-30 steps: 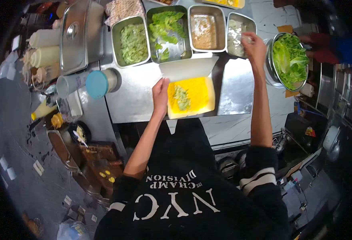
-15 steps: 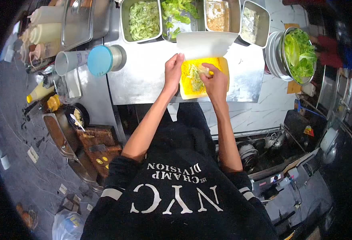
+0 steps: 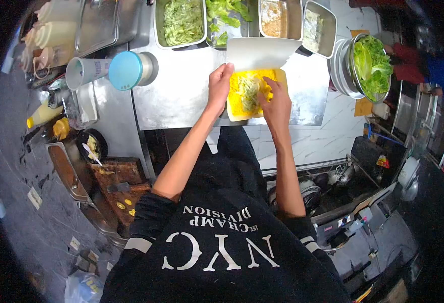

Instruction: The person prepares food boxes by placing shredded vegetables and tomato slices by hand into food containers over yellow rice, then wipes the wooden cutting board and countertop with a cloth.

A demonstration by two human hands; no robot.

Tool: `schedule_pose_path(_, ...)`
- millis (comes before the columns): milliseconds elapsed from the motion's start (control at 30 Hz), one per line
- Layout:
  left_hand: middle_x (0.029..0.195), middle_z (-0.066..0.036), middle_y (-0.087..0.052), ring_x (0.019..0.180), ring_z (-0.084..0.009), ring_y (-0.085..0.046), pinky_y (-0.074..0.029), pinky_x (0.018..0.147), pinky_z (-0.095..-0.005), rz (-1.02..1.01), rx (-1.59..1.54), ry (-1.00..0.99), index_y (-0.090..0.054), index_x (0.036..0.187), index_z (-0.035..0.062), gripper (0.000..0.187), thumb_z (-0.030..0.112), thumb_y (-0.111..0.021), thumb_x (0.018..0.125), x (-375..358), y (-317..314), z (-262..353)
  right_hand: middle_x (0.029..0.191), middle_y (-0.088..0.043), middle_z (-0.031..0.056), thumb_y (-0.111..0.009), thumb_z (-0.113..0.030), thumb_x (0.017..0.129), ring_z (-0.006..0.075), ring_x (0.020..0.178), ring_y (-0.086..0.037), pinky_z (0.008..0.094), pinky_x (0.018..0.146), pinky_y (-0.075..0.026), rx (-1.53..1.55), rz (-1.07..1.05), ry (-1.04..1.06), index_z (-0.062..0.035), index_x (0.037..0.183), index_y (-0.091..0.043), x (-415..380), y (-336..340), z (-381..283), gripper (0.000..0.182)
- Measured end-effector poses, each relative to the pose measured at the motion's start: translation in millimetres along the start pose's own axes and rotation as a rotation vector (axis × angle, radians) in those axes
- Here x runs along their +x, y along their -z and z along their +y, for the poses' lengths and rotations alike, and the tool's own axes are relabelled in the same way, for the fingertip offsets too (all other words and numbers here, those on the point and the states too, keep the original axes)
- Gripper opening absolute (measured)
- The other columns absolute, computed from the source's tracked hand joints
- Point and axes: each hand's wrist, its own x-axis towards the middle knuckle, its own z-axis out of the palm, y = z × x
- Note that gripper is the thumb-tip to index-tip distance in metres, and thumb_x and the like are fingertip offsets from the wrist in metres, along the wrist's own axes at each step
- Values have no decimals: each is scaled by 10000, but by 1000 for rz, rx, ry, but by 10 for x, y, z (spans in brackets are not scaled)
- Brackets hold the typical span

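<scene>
A paper takeaway box (image 3: 239, 116) with its lid (image 3: 262, 52) raised stands near the front edge of the metal table. Yellow food, which looks like rice, fills it, with a heap of pale green shredded vegetable (image 3: 248, 91) on top. My left hand (image 3: 220, 87) grips the box's left side by the lid hinge, fingers closed. Over the right part of the box is my right hand (image 3: 277, 103), its thumb and forefinger apart beside the shreds. I see nothing held in it, though the other fingers are partly hidden.
Along the back are metal pans of shredded cucumber (image 3: 182, 25), lettuce (image 3: 227, 20), an orange-brown food (image 3: 275, 19) and pale shreds (image 3: 312, 28). A blue-lidded jar (image 3: 126, 70) stands left; a lettuce bowl (image 3: 371, 91) stands right. A knife (image 3: 123, 187) lies on a cutting board (image 3: 113, 174).
My right hand has parted its fingers and shifted slightly right, leaving the shredded vegetable heaped on the yellow food. The left hand still grips the box. The whole view has shifted a little.
</scene>
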Motion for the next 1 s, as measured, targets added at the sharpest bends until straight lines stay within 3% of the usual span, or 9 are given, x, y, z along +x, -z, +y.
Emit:
schedule_pose_path(67,732,66,-496,690,-24,-404,-366,620,-218,-1,10,2,-609,855,29,306,266,-506,1019,5,9,-15,1040,-664,158,-688,-124,810,315,884,-654,385,782,-522,-74,17,155,-65,1102,-676,85,-99,118,298)
schedule_pose_path(300,727,76,-417,694,-35,-356,-341,620,-229,12,70,-31,-545,794,49,301,247,-510,1018,4,40,-50,1009,-661,169,-695,-111,808,330,888,-650,388,792,-521,12,-116,-47,-45,1035,-700,-200,-43,195,236)
schedule_pose_path(333,737,72,-436,707,-38,-370,-349,634,-229,16,81,-20,-560,811,44,293,245,-510,1017,9,39,-40,994,-669,156,-701,-105,809,289,851,-666,369,740,-534,-15,-75,-42,-51,1025,-703,-172,46,146,222)
schedule_pose_path(467,777,57,-488,744,-45,-408,-371,681,-230,51,88,11,-593,862,28,286,251,-507,1019,5,24,-35,893,-693,107,-701,-99,807,261,720,-674,353,689,-521,134,105,-141,-73,991,-709,381,665,108,186)
schedule_pose_path(533,795,50,-511,761,-47,-424,-380,702,-231,42,68,20,-604,884,21,290,258,-507,1019,33,48,-89,868,-699,112,-714,-122,805,243,700,-677,334,682,-519,123,294,-42,-75,1002,-706,914,881,242,202)
schedule_pose_path(667,821,44,-544,780,-43,-451,-396,727,-227,38,79,2,-614,900,17,312,284,-507,1022,37,56,-85,977,-710,156,-736,-170,757,306,894,-689,394,793,-536,-157,159,79,-87,1090,-690,2088,729,1031,346)
schedule_pose_path(767,1027,-25,-649,921,-77,-570,-458,846,-242,7,111,61,-636,1109,-13,384,330,-485,1026,64,112,-126,1030,-694,177,-743,-188,731,364,981,-653,436,861,-517,-293,-22,96,-103,1132,-675,2403,473,1148,415)
schedule_pose_path(800,1028,-27,-650,924,-77,-571,-457,849,-243,3,101,67,-635,1110,-14,389,334,-484,1027,59,119,-140,1097,-648,195,-740,-172,722,374,994,-635,462,842,-511,-308,-56,127,-110,1150,-659,2436,383,1216,440)
schedule_pose_path(1000,1010,-21,-651,922,-72,-570,-458,848,-244,1,85,83,-634,1105,-11,394,343,-482,1027,70,124,-140,947,-688,203,-709,-150,731,376,900,-662,460,818,-520,-206,-11,79,-99,1010,-702,2450,357,1171,284)
